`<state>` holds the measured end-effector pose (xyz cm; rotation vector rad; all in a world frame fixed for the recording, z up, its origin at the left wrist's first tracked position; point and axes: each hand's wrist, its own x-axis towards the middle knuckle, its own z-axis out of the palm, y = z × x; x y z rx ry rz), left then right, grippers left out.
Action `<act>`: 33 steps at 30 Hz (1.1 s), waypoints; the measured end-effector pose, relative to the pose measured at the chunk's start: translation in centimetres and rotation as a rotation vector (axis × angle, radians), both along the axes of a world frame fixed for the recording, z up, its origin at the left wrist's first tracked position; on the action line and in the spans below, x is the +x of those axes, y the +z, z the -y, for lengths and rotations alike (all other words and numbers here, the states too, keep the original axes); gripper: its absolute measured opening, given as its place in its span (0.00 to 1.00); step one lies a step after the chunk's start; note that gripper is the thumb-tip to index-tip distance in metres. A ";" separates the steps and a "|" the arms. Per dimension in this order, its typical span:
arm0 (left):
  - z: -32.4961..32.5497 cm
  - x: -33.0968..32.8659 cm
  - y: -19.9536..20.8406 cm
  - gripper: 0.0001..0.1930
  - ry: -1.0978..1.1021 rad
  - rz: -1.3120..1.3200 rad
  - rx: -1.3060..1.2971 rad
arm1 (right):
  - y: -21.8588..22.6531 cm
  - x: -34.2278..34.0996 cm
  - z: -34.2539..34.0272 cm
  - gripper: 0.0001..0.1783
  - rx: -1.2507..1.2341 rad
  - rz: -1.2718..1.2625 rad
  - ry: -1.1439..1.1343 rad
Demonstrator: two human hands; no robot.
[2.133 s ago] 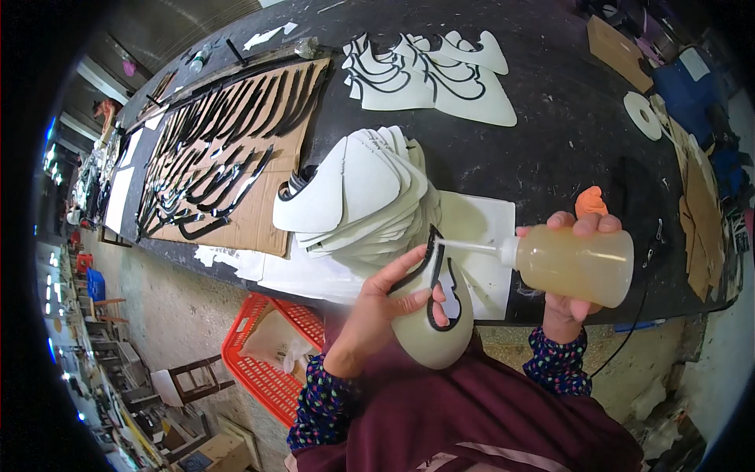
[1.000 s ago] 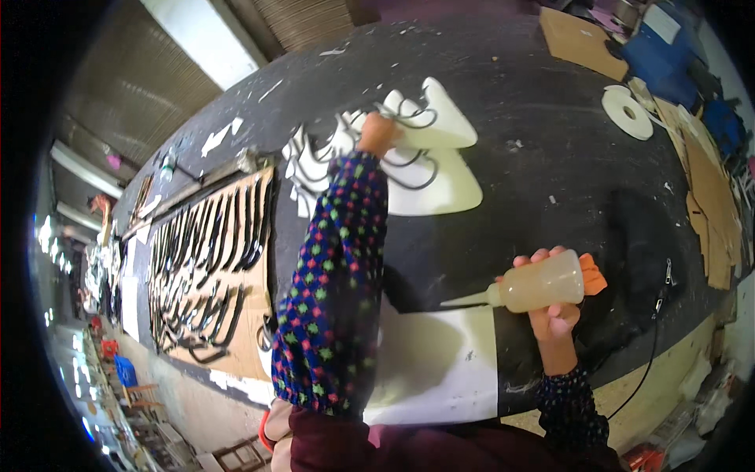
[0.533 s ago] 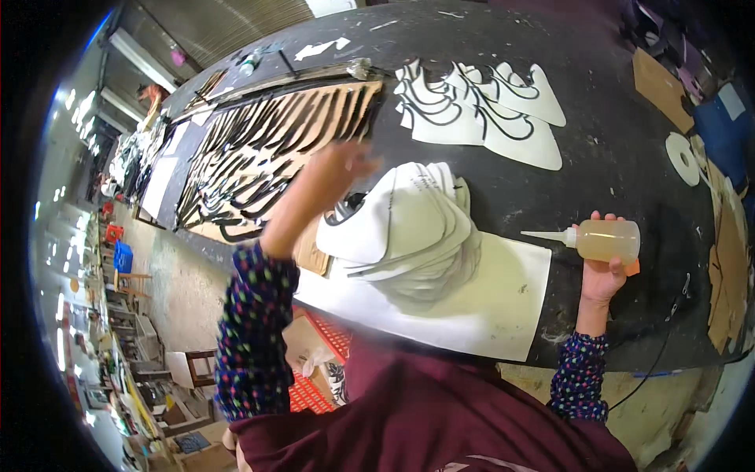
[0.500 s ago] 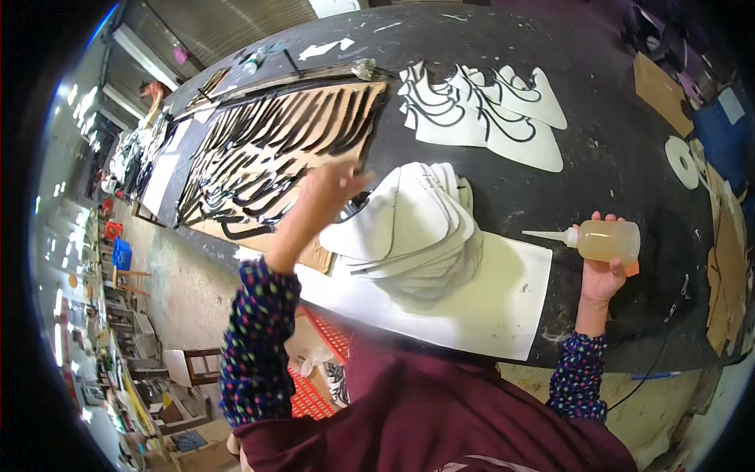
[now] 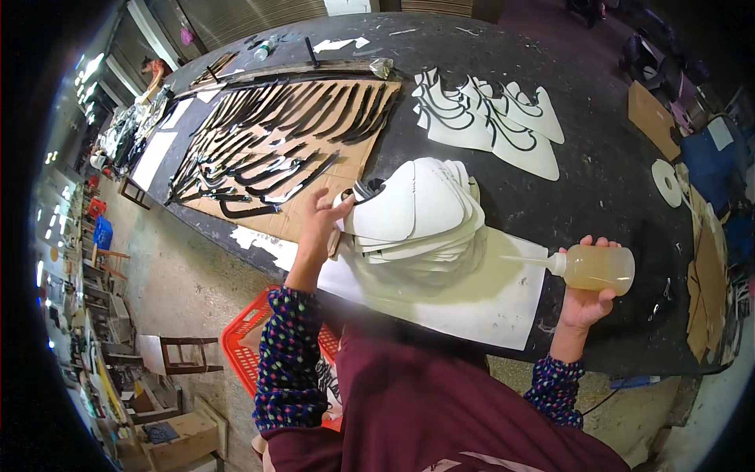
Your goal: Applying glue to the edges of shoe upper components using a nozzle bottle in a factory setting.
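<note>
My right hand [image 5: 586, 305] is wrapped round a squeeze bottle [image 5: 596, 268] of amber liquid, held on its side with its long thin nozzle pointing left. At the left edge of a stack of white curved cut pieces [image 5: 431, 206], my left hand [image 5: 321, 224] has its fingers apart, with a fingertip at the top piece's edge. Whether it touches that piece I cannot tell. Dark curved strips [image 5: 366, 189] show at the stack's upper left notch. Under the stack lies a white sheet [image 5: 503, 315].
Black strips lie in rows on a cardboard sheet [image 5: 358, 161] at the left. Farther back are white pieces with black curved strips [image 5: 495, 118]. A white tape roll [image 5: 666, 183] and brown cardboard [image 5: 702, 295] sit at the right. A red basket [image 5: 244, 342] stands below the table edge.
My left hand has come back from over the black strips to the stack's left edge. The bottle in my right hand has shifted slightly left and down. The whole view has shifted a little.
</note>
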<state>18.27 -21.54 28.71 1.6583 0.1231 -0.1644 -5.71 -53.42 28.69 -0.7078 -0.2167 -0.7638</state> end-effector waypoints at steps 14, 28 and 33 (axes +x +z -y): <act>2.2 -3.0 7.1 0.11 -0.250 0.278 -0.206 | 1.0 -0.7 -1.1 0.43 0.162 0.140 0.102; 6.0 -10.6 5.6 0.30 -0.819 -0.160 -0.400 | 6.0 0.9 -2.6 0.42 -0.019 0.279 0.220; 6.2 -11.3 5.2 0.31 -0.839 -0.182 -0.445 | 6.1 1.8 -3.3 0.44 -0.247 0.248 0.167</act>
